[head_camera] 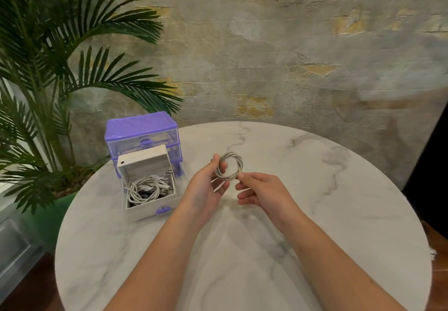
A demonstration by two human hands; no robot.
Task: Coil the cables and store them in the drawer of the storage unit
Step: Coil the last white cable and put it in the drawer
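Note:
A grey-white cable (236, 159) is wound into a small ring and held above the middle of the table. My left hand (206, 189) grips the ring's left side, fingers through the loop. My right hand (261, 193) pinches the cable's end at the ring's lower right. A purple and clear storage unit (141, 132) stands at the table's far left. Its bottom drawer (148, 211) is pulled out toward me and holds several coiled white cables (145, 188).
The round marble table (327, 201) fills the lower view. A large palm plant (48, 68) in a green pot stands off its left edge. A rough plaster wall rises behind. A clear bin sits on the floor at lower left.

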